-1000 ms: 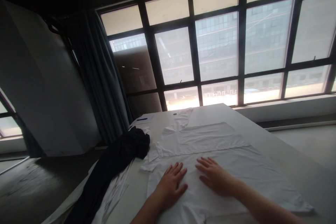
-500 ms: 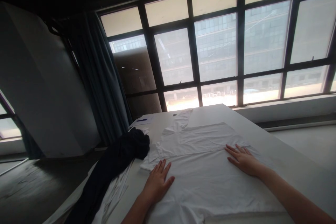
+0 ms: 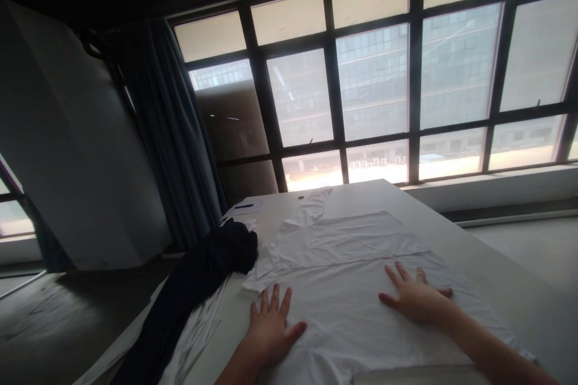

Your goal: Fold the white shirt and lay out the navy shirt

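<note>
A white cloth garment (image 3: 347, 307) lies spread on the table, its far part folded over so that an edge runs across it. My left hand (image 3: 273, 328) rests on its left side with fingers spread. On the right side my right hand (image 3: 413, 298) lies flat on the cloth, fingers apart and thumb out. Neither hand grips anything. Wrinkles run through the folded part (image 3: 343, 237) beyond my hands. The near end of the garment is partly cut off by the frame.
A dark blue garment (image 3: 203, 277) hangs over the left table edge, with white cloth (image 3: 196, 328) under it. A blue pen (image 3: 244, 206) lies on paper at the far left of the white table (image 3: 469, 258). Beyond stand a curtain (image 3: 167, 132) and large windows (image 3: 372, 84).
Both hands have slid nearer to me over the cloth, away from the folded edge. Their fingers are spread wider. The dark garment has stayed in place.
</note>
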Demonstrator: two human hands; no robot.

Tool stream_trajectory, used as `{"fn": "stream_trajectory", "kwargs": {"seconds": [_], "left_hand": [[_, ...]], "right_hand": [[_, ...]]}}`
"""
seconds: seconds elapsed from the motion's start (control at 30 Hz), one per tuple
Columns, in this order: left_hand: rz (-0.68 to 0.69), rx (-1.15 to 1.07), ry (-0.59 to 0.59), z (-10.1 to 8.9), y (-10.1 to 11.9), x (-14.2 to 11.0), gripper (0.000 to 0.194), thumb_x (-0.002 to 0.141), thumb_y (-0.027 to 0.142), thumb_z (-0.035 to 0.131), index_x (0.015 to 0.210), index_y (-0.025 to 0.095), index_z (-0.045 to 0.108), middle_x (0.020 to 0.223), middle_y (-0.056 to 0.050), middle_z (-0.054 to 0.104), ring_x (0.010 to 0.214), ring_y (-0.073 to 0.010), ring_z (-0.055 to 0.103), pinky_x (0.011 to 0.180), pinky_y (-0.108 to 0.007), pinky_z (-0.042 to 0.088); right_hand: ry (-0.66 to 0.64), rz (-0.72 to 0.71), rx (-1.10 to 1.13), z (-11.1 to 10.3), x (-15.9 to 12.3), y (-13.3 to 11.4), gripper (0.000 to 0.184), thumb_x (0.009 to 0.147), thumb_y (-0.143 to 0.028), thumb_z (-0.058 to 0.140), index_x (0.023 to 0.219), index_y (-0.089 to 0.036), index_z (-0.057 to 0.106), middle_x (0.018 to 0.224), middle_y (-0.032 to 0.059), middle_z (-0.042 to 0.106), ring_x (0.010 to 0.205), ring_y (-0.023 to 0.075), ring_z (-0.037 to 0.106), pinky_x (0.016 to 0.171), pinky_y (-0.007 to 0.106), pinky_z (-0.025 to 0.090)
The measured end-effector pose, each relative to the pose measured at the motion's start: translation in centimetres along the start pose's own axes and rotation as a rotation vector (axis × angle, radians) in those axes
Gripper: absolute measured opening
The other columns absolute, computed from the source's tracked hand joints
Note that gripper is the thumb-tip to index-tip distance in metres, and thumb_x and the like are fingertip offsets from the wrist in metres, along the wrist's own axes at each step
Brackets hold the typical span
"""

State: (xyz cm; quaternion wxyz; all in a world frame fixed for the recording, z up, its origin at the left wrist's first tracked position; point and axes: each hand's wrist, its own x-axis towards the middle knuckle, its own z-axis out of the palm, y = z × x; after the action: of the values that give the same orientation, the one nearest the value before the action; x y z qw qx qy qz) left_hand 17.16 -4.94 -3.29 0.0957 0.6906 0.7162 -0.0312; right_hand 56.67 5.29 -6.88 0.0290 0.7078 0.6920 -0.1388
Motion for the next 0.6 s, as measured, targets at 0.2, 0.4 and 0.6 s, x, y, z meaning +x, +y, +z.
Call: {"fn": "stream_trajectory", "kwargs": {"seconds": [0.2,0.4,0.6], "left_hand": [[0.014,0.002,0.105,0.5,-0.4,3.4,0.094,0.085,0.087,0.028,0.159,0.029,0.023,0.167,-0.012,0.008,0.152,-0.0419,0.003,0.119,-0.064,-0.001],[0.011,0.015,0.16,0.6,-1.2,4.7,0.086,0.089,0.082,0.027,0.159,0.031,0.026,0.167,-0.012,0.012,0.154,-0.0366,0.007,0.12,-0.061,0.003],[-0.027,0.033,0.2,0.4,-1.9,3.8,0.08,0.095,0.073,0.029,0.158,0.023,0.031,0.166,-0.015,0.02,0.154,-0.0319,0.016,0.12,-0.061,0.011]], "right_hand": [[0.168,0.003,-0.002,0.1,3.2,0.5,0.102,0.075,-0.093,0.023,0.16,-0.036,0.018,0.169,0.0007,0.006,0.15,0.051,-0.005,0.094,0.093,0.001],[0.23,-0.049,0.0,0.2,6.0,3.4,0.098,0.08,-0.088,0.022,0.16,-0.031,0.024,0.169,0.0032,0.013,0.152,0.0434,0.006,0.109,0.08,0.003],[0.303,0.205,0.034,0.1,7.1,9.5,0.087,0.086,-0.078,0.023,0.158,-0.031,0.028,0.168,0.006,0.018,0.15,0.0448,0.014,0.11,0.075,0.01]]}}
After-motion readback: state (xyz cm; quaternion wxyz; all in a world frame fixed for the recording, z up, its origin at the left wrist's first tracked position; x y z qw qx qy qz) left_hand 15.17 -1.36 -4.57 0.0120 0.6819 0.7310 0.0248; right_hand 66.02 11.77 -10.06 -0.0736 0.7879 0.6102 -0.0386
